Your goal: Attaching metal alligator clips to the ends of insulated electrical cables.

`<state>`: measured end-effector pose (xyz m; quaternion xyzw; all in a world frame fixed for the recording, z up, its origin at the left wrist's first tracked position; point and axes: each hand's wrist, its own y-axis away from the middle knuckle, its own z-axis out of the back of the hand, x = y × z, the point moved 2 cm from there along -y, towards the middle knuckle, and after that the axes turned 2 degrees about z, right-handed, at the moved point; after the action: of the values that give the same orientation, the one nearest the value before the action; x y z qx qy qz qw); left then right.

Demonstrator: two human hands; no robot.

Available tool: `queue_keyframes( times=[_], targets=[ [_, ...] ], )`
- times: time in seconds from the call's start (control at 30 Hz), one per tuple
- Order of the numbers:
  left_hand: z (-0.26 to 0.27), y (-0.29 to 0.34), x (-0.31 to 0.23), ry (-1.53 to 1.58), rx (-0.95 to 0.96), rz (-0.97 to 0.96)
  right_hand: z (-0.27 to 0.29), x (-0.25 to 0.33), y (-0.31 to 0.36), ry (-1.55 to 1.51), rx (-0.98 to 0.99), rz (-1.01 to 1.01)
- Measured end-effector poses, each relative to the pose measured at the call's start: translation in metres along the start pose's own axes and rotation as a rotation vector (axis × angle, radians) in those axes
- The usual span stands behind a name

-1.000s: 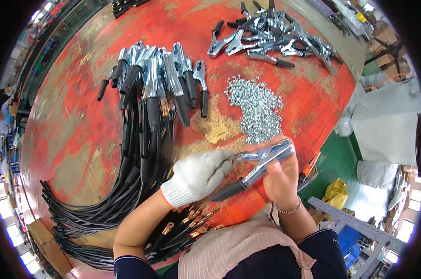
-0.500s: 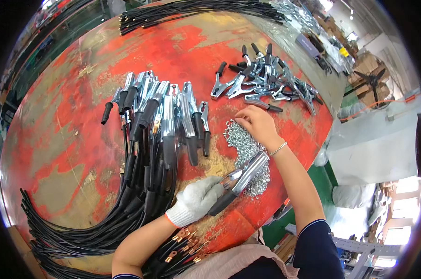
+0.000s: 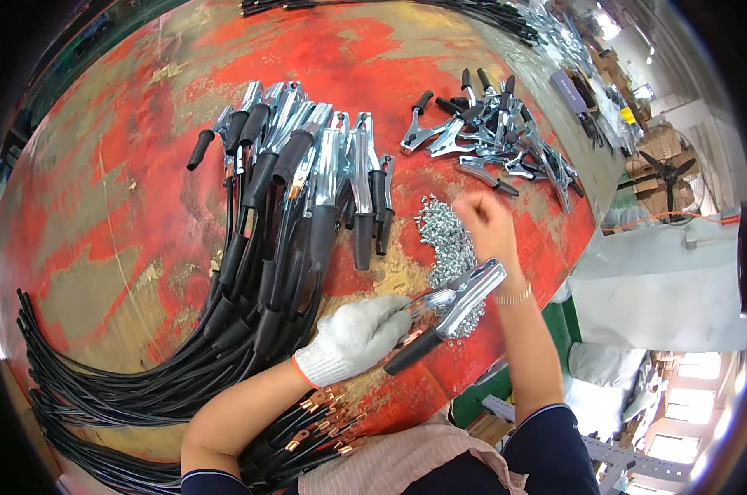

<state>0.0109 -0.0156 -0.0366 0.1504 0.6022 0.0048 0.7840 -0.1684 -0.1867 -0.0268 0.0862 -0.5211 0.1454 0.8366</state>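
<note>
A white knitted glove covers my left hand [image 3: 353,340], which grips a metal spring clamp [image 3: 471,304] with black handle sleeves. The clamp is tilted, partly over the lower end of a heap of small silvery screws [image 3: 446,243]. Some copper shows near the glove's fingertips. My bare right hand [image 3: 487,221] hovers at the right side of the screws, fingers curled together; whatever they pinch, if anything, is hidden. Small nuts [image 3: 466,328] lie below the clamp. Left of the hands lies a bundle of similar clamps [image 3: 326,177] joined to black cables [image 3: 134,400].
Loose clamps [image 3: 495,124] are piled at the far right of the worn red table [image 3: 184,239]. More black cables [image 3: 390,4] stretch along its far edge. Cable ends with copper lugs [image 3: 320,400] lie close to my body. A fan [image 3: 666,173] stands beyond the table.
My right hand has drawn back from the upper screws toward me and slightly right, its fingers now curled. My left hand still holds the clamp. The whole view has shifted a little.
</note>
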Motion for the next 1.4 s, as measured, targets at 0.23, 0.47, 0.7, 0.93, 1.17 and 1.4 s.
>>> queue_keyframes(
  times=[0.23, 0.47, 0.7, 0.93, 1.17, 1.4],
  targets=[
    [-0.002, 0.002, -0.007, -0.053, -0.005, -0.055, -0.037, -0.009, 0.122, -0.582, 0.141, -0.296],
    [-0.002, 0.003, -0.009, 0.009, 0.075, -0.062, -0.039, -0.015, 0.134, -0.881, 0.172, -0.423],
    [-0.004, 0.004, -0.007, -0.036, 0.053, -0.055, -0.035, -0.018, 0.136, -1.031, 0.196, -0.374],
    [-0.006, 0.001, -0.015, -0.486, -0.153, -0.398, -0.016, -0.008, 0.15, -0.729, 0.162, -0.423],
    [-0.017, -0.003, 0.005, 0.596, -0.002, 0.212, 0.008, -0.007, 0.151, 0.417, -0.034, 0.213],
    [-0.019, -0.007, 0.005, 0.601, 0.034, 0.261, -0.007, -0.012, 0.151, 0.672, -0.09, 0.427]
  ],
)
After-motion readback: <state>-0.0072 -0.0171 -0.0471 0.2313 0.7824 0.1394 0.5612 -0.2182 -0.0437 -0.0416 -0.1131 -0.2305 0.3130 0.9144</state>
